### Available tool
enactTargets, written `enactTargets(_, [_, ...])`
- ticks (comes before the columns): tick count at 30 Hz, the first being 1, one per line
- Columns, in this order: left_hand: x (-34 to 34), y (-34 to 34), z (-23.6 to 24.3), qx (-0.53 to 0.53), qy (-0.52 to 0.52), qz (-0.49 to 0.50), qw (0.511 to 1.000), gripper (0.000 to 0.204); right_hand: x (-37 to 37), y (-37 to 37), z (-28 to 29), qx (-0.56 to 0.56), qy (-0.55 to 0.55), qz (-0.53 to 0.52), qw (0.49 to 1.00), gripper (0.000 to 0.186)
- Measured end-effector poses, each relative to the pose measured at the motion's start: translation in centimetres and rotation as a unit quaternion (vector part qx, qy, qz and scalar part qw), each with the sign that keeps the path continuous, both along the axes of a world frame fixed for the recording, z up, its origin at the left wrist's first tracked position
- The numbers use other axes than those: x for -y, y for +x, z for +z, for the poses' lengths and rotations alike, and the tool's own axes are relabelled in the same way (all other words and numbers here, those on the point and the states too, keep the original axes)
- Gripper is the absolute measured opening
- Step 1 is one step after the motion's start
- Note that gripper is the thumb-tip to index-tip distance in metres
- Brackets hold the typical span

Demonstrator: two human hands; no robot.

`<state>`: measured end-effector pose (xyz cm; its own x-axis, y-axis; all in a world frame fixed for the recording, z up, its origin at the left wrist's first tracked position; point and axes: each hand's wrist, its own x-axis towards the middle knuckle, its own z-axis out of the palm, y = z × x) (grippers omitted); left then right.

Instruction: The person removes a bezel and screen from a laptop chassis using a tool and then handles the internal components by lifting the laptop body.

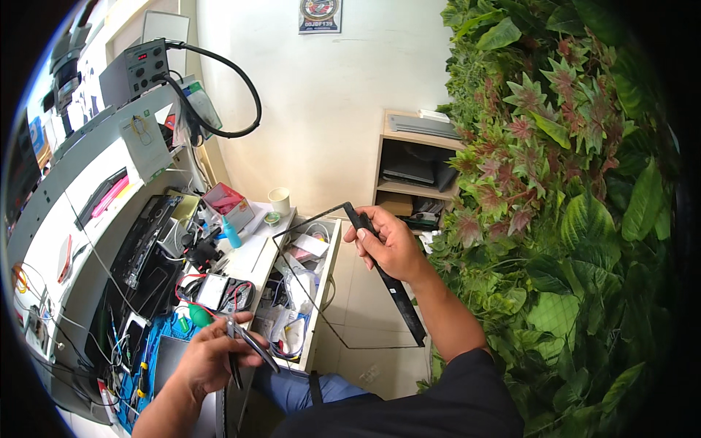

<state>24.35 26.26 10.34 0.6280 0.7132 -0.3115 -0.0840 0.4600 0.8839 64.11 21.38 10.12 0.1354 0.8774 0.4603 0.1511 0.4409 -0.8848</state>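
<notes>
My right hand (387, 244) grips a thin black rectangular bezel frame (398, 292) by its wide side bar, holding it up over an open drawer. The frame's narrow edges (310, 219) run left from the hand and down toward the floor. My left hand (212, 354) is closed on a pair of black-handled tweezers or small pliers (252, 347), low near the workbench's front edge, apart from the frame.
An open white drawer (325, 292) holds bags and cables. The workbench has a blue mat (157, 343), a multimeter (215, 292), a blue bottle (231, 235), a paper cup (279, 198) and a soldering station (142, 66). A wooden shelf (416, 171) and a plant wall (569, 204) stand right.
</notes>
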Motion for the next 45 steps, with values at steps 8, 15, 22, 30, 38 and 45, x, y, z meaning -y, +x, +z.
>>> enactTargets(8, [2.6,0.3,-3.7,0.022,-0.166,-0.192,0.967,0.044,0.9,0.9,-1.2,-0.161,-0.078,0.090,0.980,0.037])
enactTargets(15, [6.8,1.6,-3.9,-0.076,-0.152,-0.304,0.937,0.042,-0.5,1.2,-3.5,-0.260,-0.109,0.149,0.948,0.038])
enactTargets(22, [7.2,1.5,-4.1,0.006,-0.182,-0.210,0.961,0.043,-1.7,0.4,-3.4,-0.214,-0.100,0.133,0.963,0.037])
enactTargets(30, [2.0,6.7,0.8,0.133,-0.092,-0.134,0.978,0.045,-0.5,-2.4,-1.8,-0.112,-0.106,0.103,0.983,0.035])
enactTargets(38, [1.6,9.3,-2.5,0.201,-0.054,-0.130,0.970,0.036,1.2,-2.7,-1.4,-0.094,-0.156,0.129,0.975,0.035])
enactTargets(45, [1.3,7.8,-3.0,0.221,-0.093,-0.182,0.954,0.043,1.8,-3.4,-0.6,-0.038,-0.187,0.183,0.964,0.038])
